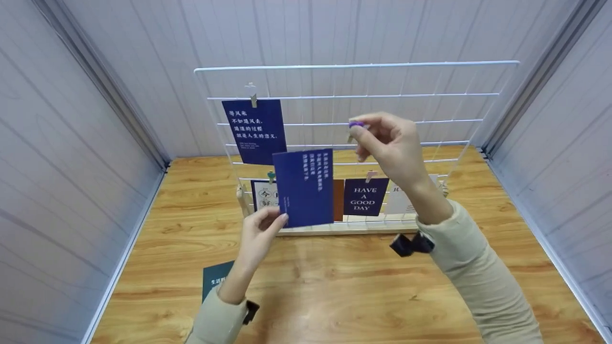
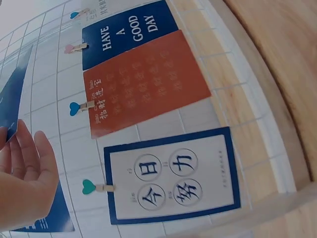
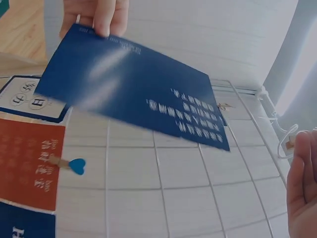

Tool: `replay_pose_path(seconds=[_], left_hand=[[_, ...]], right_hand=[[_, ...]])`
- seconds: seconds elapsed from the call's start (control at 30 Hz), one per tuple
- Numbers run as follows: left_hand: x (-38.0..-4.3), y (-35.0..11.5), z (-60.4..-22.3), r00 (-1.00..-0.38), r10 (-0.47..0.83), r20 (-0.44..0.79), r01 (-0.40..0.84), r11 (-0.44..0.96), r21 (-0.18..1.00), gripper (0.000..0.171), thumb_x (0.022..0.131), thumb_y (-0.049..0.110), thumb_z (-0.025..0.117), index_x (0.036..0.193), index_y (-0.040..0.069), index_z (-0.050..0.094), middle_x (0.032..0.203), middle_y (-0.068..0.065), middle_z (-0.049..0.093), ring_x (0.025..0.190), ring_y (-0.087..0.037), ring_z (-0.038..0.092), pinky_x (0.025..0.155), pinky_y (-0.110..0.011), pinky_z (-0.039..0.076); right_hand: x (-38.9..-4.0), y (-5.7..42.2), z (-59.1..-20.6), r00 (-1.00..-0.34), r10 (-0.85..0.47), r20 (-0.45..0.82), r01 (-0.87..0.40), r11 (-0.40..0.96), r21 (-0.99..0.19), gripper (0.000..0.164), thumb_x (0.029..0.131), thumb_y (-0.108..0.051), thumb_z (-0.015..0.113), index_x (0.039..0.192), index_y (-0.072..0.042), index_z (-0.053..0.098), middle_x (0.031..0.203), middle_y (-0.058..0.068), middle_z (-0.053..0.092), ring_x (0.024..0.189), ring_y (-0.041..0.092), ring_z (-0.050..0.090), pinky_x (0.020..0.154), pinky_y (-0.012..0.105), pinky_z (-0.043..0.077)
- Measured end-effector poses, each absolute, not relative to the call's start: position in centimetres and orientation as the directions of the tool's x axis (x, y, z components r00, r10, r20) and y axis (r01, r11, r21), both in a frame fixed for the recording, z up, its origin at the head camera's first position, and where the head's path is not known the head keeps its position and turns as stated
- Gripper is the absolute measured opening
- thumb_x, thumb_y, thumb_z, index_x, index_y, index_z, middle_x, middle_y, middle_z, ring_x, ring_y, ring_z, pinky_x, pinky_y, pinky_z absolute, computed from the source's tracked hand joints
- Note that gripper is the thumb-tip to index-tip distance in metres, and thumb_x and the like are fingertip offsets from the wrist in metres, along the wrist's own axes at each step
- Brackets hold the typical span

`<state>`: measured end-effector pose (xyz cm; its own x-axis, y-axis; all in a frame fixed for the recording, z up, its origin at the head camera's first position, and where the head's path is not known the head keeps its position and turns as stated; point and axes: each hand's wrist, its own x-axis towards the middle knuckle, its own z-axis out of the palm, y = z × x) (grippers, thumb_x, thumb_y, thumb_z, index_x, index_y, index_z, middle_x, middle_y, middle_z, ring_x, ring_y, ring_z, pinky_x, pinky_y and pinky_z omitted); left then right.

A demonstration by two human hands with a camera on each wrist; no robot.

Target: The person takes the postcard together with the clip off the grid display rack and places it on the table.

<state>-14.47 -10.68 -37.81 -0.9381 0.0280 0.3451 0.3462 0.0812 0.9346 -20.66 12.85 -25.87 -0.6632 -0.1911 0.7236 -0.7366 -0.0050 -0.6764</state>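
In the head view my left hand (image 1: 258,234) pinches a dark blue card (image 1: 306,188) with white writing by its lower left corner. The card is upright in front of the white wire grid rack (image 1: 354,65). My right hand (image 1: 394,148), up and to the right of the card, pinches a small clothespin clip (image 1: 356,124) with a purple top between thumb and fingertips. Seen from the right wrist, the held card (image 3: 133,84) slants across the grid, with the left fingers on its edge. The clip itself is outside that view.
Another blue card (image 1: 258,131) hangs clipped at the rack's upper left. Along the bottom hang a blue-bordered white card (image 2: 173,173), an orange card (image 2: 148,84), a "HAVE A GOOD DAY" card (image 1: 366,197) and a white card (image 1: 399,199). A dark green card (image 1: 215,277) lies on the wooden table (image 1: 334,286).
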Motion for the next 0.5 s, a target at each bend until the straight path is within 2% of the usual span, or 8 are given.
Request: replay_pose_path(seconds=[0.1,0.3,0.5], left_hand=[[-13.7,-11.7,-39.4,-0.958,0.026,0.286,0.287,0.076,0.955,0.011,0.082,-0.006,0.057,0.089,-0.014,0.059,0.082,-0.018,0.060,0.073,-0.013,0.056,0.068,-0.023,0.047],[-11.8,-13.6,-43.0,-0.988,0.014,0.152,0.153,0.106,0.982,0.018,0.084,0.007,0.060,0.094,-0.007,0.060,0.087,-0.012,0.060,0.078,-0.017,0.057,0.072,-0.027,0.048],[-9.9,-14.9,-45.3,-1.000,-0.016,0.024,0.022,0.115,0.993,0.024,0.083,0.011,0.061,0.097,-0.008,0.059,0.088,-0.013,0.059,0.080,-0.020,0.057,0.073,-0.029,0.047]], right_hand=[[-20.1,14.2,-27.1,-0.690,-0.201,0.695,-0.707,-0.016,-0.707,0.013,0.082,-0.001,0.060,0.091,0.009,0.061,0.065,0.015,0.058,0.047,0.018,0.054,0.043,0.027,0.047],[-19.2,16.8,-29.7,-0.748,-0.202,0.632,-0.643,-0.016,-0.766,0.011,0.081,0.004,0.059,0.089,0.010,0.060,0.062,0.013,0.057,0.048,0.017,0.054,0.045,0.024,0.047],[-18.5,19.2,-31.7,-0.765,-0.207,0.609,-0.620,-0.016,-0.784,0.009,0.081,0.007,0.056,0.089,0.011,0.059,0.063,0.012,0.057,0.049,0.016,0.054,0.046,0.025,0.048]])
